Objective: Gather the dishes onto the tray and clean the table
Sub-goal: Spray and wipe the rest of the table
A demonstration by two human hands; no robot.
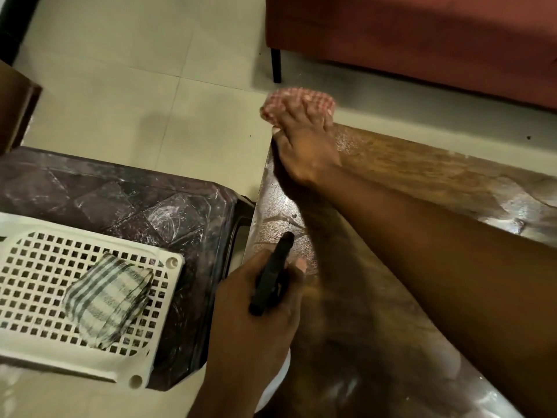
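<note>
My right hand (304, 149) presses a red-and-white checked cloth (289, 101) onto the far left corner of the wooden table (422, 176), with my fingers spread over the cloth. My left hand (253, 321) grips the black trigger head of a spray bottle (272, 273) at the table's left edge, nozzle pointing over the tabletop. The bottle's white body (277, 384) shows only partly below my hand. A white perforated tray (36, 224) lies on a dark stool to the left and holds a folded grey striped cloth (105, 300). No dishes are in view.
The dark scratched plastic stool (120, 188) stands close against the table's left side. A red sofa (422, 34) with a black leg runs along the far side. Pale tiled floor (135, 86) lies beyond. A brown piece of furniture (15, 107) stands at the far left.
</note>
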